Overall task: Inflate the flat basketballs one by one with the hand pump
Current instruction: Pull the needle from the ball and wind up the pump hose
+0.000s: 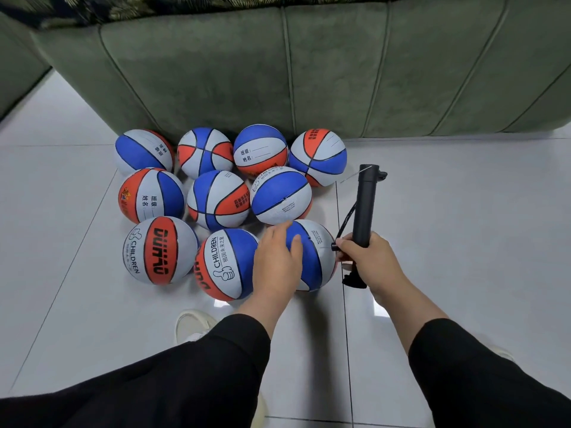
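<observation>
Two forearms in black sleeves point(197, 378) reach forward from the bottom edge over a pale tiled floor point(448, 230), with a white shoe point(193, 324) showing at about 7 o'clock from the centre.

The left hand point(276, 262) lies palm down on the nearest basketball point(312, 257), a blue, white and orange ball at the right end of the front row. Its fingers are straight and slightly spread across the blue panel, pressing on the ball and not curled round it.

The right hand point(367, 257), at 3 o'clock from that ball and just beside it, is wrapped around the lower part of a black hand pump point(364, 205), fingers clamped on the barrel. The pump stands nearly upright, its top leaning away from the person; a thin needle juts from the top toward 10 o'clock, and a thin black hose loops along its left side.

Beyond the hands, at 11 o'clock, the other basketballs point(216, 199) sit in close rows, ten in all. Behind them, at 12 o'clock, stands a green upholstered sofa point(340, 72).
</observation>
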{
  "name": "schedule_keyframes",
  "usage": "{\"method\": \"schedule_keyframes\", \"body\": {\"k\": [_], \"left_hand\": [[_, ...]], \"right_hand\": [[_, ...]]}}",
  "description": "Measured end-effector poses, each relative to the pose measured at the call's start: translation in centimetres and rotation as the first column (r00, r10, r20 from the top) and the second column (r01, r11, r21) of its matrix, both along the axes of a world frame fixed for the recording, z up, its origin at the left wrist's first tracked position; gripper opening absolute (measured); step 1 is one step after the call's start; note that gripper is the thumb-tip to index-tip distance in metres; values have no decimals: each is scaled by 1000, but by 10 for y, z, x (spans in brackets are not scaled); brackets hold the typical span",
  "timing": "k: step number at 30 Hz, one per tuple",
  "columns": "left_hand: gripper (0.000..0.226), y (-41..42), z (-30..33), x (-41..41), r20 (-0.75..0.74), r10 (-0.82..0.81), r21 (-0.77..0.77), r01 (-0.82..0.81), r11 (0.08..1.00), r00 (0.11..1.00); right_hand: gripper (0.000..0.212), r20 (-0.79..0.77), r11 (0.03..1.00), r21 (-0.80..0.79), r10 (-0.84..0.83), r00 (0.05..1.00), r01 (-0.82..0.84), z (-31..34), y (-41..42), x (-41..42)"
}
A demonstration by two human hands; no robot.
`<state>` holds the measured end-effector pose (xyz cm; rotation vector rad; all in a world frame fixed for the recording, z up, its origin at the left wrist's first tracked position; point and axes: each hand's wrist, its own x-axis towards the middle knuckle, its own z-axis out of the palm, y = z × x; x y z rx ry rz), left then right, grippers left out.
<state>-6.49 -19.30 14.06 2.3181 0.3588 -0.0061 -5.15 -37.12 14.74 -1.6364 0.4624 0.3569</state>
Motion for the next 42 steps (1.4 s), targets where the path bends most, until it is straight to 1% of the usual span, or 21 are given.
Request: {"method": "schedule_keyframes", "body": {"k": [4,7,9,11,13,15,16,17,19,20,21,22,24,27,30,31,33,35,36,38,42], "left_hand": [[40,-9,44,12,49,-140,-137,145,980,989],[40,-12,82,25,110,-190,-175,207,963,976],[38,-11,115,39,201,-120,-200,161,966,972],[35,-8,152,52,290,-81,-200,143,969,954],[34,-7,189,59,424,-150,-105,213,971,893],[38,-5,219,62,559,-311,94,315,945,769],[41,-4,233,62,569,-429,236,360,903,701],[46,-2,244,63,525,-565,397,404,824,637],[58,1,263,58,281,-814,694,477,539,509],[63,0,269,52,128,-877,782,497,376,463],[66,-2,270,47,0,-900,822,513,248,435],[66,-5,271,42,-78,-902,834,523,175,426],[56,-12,271,34,-127,-895,842,524,131,428],[29,-16,271,32,-129,-879,814,555,171,460],[23,-12,265,32,-79,-857,776,572,267,508],[22,-11,263,32,-70,-842,743,591,314,535],[21,-10,261,33,-69,-805,655,636,409,589],[21,-9,261,36,-62,-757,560,651,513,650],[21,-8,262,37,-44,-727,501,645,577,685],[23,-8,263,41,-19,-674,406,622,670,739],[24,-20,266,40,-11,-657,328,624,710,754]], "right_hand": [[8,23,987,143,-74,997,70,41,1,13],[9,20,978,208,-40,999,35,82,-1,22],[9,13,985,163,49,999,-50,115,-6,26],[7,6,984,52,170,985,-170,149,-12,28],[9,-8,958,-72,278,961,-278,184,-19,26],[14,-29,908,-180,379,925,-378,217,-25,22],[16,-45,875,-233,426,904,-424,231,-27,19],[18,-62,838,-286,468,882,-465,245,-29,16],[17,-106,755,-384,536,837,-532,270,-32,8],[18,-130,713,-419,565,814,-562,280,-33,3],[22,-154,675,-441,592,791,-591,288,-33,-1],[27,-178,640,-451,619,765,-622,294,-32,-6],[31,-217,575,-455,669,710,-680,301,-28,-15],[31,-230,537,-466,694,682,-703,305,-25,-20],[33,-178,572,-502,665,725,-648,311,-33,-16],[36,-119,617,-510,639,760,-599,313,-37,-14],[48,55,774,-454,518,854,-440,311,-45,-6],[55,207,919,-300,324,923,-256,308,-50,3],[57,254,960,-215,235,938,-182,306,-51,7],[58,314,986,-132,136,940,-98,301,-49,13],[54,405,995,-96,45,913,-7,297,-37,20]]}}
